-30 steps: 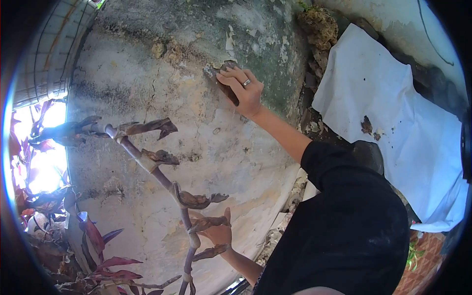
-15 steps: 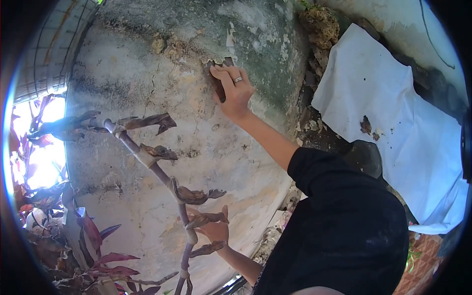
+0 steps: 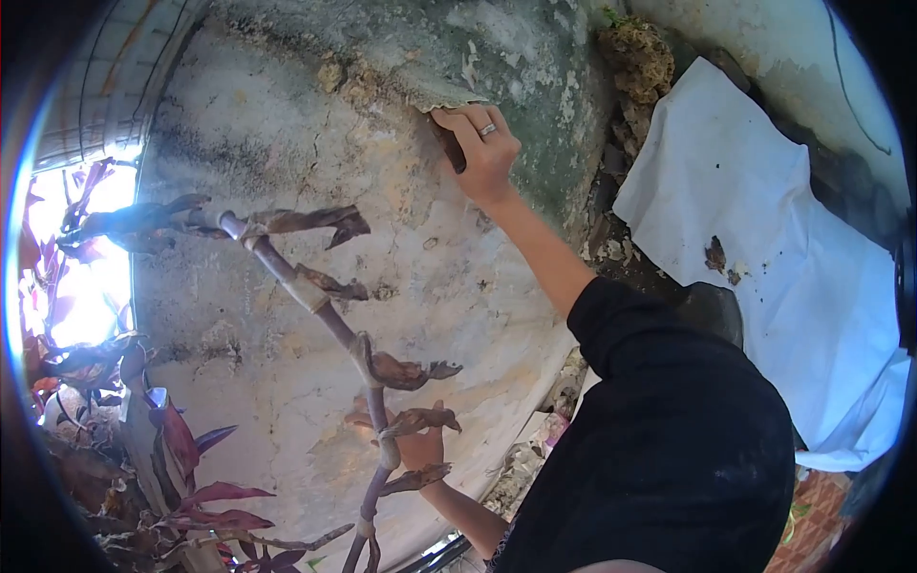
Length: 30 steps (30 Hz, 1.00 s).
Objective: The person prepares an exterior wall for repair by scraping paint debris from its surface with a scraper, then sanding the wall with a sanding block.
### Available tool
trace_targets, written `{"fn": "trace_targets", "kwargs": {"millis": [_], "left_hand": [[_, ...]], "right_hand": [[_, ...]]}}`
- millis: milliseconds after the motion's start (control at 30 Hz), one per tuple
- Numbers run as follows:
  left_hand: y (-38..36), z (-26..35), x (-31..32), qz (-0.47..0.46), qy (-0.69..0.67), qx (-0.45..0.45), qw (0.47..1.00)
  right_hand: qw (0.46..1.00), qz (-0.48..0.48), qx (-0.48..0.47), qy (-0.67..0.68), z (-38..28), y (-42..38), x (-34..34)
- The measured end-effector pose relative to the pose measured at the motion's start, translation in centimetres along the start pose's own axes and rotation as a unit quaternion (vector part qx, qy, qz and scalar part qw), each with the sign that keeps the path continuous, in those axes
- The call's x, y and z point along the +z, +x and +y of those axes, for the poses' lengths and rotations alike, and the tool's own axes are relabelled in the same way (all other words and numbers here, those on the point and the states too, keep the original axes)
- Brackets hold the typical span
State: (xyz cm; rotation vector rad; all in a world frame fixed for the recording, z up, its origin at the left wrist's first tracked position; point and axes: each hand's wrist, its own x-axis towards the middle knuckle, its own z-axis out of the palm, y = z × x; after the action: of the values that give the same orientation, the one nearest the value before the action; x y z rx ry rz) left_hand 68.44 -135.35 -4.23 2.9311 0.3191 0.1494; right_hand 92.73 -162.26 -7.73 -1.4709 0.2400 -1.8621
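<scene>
My right hand [image 3: 489, 158], with a ring on one finger, is closed around a dark brown flat scraper [image 3: 446, 143], partly hidden by the fingers. The scraper is against the stained, weathered wall [image 3: 315, 372]. A loose sheet of paint [image 3: 441, 94] lifts away at its edge. Lower in the view, my left hand [image 3: 420, 447] rests at the wall with its fingers apart, partly covered by a dried plant stem [image 3: 336, 325] with curled brown leaves. I see nothing held in it.
The stem crosses the view in front of the wall. Purple-leaved plants [image 3: 224, 492] grow at lower left. A white cloth [image 3: 716, 172] with some debris on it covers the ground at right, near dark stones [image 3: 712, 310]. A rough brown lump [image 3: 635, 57] lies at the wall's base.
The paint sheet beside my right hand has lifted further and now covers the scraper's far edge. The view has shifted slightly; my left hand stays by the wall.
</scene>
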Motion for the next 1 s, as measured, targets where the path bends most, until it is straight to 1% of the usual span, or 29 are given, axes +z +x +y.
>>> {"fn": "trace_targets", "kwargs": {"millis": [33,167,233,267,333,400,467,633,667,733,767,833,867,933,1000], "left_hand": [[0.1,0.0,0.1,-0.003,-0.017,0.002,1.000],[0.6,-1.6,1.1,0.020,0.051,0.018,0.998],[0.9,-2.1,1.2,0.030,0.062,0.033,0.997],[0.8,-2.1,1.0,0.021,0.054,0.037,0.998],[0.7,-1.9,0.9,0.021,0.043,0.038,0.998],[0.2,-0.8,0.8,0.058,0.028,0.013,0.998],[0.1,-0.5,0.6,0.067,0.019,0.036,0.997],[-0.4,0.9,-0.5,0.021,0.058,-0.033,0.998],[-0.4,0.3,-0.2,0.021,0.056,-0.033,0.998],[-0.2,-1.2,0.5,0.070,0.031,0.043,0.996],[-0.3,-0.8,0.2,0.071,0.026,0.044,0.996],[-0.6,0.2,-0.3,0.052,0.027,0.015,0.998],[-0.6,0.7,-0.5,0.054,0.019,0.019,0.998],[-0.7,1.0,-0.8,0.025,0.001,-0.018,1.000],[-0.5,-0.1,0.0,0.045,0.011,-0.006,0.999]], "right_hand": [[1.000,-0.012,-0.021,0.007,0.5,0.2,-0.2],[1.000,-0.004,-0.023,0.007,-0.5,1.0,-0.4],[0.997,0.013,0.064,-0.042,-2.3,1.3,0.5],[0.997,0.016,0.064,-0.044,-2.8,1.6,0.6],[0.990,0.013,0.123,-0.070,-3.7,2.5,1.2],[0.990,0.005,0.125,-0.065,-3.7,2.7,1.0],[0.990,-0.003,0.126,-0.068,-3.7,2.9,1.1],[0.982,0.023,0.164,-0.085,-4.5,3.3,1.8],[0.983,0.023,0.163,-0.084,-4.4,3.4,1.9],[0.984,0.025,0.146,-0.096,-4.1,3.5,1.9],[0.985,0.026,0.141,-0.095,-3.8,3.7,2.0],[0.991,0.037,0.108,-0.073,-2.9,4.3,1.9],[0.991,0.042,0.100,-0.073,-2.5,4.5,1.8],[0.993,0.012,0.084,-0.079,-2.1,4.5,1.5],[0.994,0.006,0.087,-0.070,-2.0,4.7,1.2]]}}
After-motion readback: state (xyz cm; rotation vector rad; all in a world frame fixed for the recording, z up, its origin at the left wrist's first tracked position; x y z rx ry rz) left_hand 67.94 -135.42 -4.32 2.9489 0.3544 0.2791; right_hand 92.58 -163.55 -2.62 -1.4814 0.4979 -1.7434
